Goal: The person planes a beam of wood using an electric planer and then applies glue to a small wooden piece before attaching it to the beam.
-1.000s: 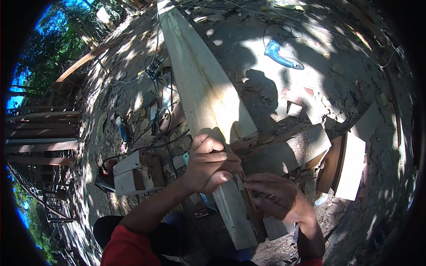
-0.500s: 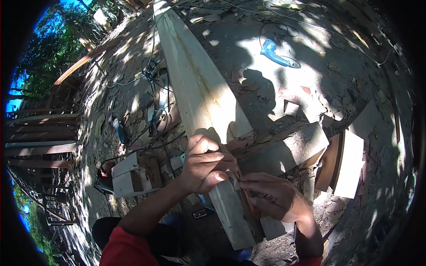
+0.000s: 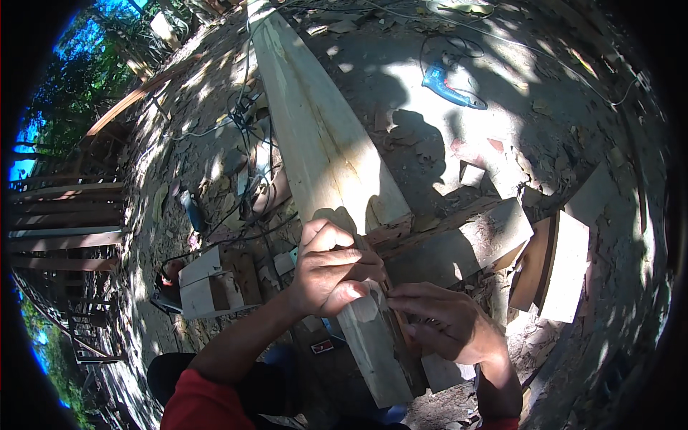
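My left hand is closed over a pale wooden piece that runs toward me, its thumb pressed on the top face. Past it, a long, thick pale timber stretches away to the top of the view. My right hand is at the right side of the held piece, fingertips bent against its darker edge; whatever lies between them is hidden.
A blue power tool lies on the dirt at upper right, another tool at left among tangled cables. Offcut blocks and boards lie either side, with stacked planks at far left.
The whole view has shifted slightly since a second ago. Both hands keep their places on the wood, with at most small finger movements.
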The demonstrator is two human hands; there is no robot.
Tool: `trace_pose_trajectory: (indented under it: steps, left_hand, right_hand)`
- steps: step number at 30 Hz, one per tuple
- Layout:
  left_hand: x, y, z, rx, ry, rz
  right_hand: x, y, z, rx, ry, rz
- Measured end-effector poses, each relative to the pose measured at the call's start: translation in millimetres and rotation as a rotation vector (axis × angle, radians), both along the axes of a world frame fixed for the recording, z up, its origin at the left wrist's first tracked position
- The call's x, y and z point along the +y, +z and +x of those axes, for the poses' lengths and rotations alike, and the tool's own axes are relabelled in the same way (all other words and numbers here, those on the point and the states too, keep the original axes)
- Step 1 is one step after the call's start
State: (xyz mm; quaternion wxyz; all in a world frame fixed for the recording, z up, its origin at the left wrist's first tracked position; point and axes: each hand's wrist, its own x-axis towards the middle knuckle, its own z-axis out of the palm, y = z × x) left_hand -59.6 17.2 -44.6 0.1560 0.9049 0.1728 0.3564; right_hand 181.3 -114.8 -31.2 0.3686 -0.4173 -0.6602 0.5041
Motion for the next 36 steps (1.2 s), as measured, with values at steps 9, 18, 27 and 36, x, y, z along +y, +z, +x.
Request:
trace_pose_trajectory:
  steps: [9,18,27,36]
  left_hand:
    - [4,-9,-8,0.006,-0.051,0.01]
    - [8,-11,-12,0.007,-0.082,0.009]
    - [9,-7,-12,0.029,-0.11,0.023]
    - [6,1,-7,0.036,-0.108,0.041]
  right_hand:
    - [1,3,0,0.011,0.005,-0.001]
    - [0,2,2,0.012,0.03,-0.047]
    - [0,6,2,0.008,0.022,-0.071]
    - [2,3,0,0.039,0.009,-0.001]
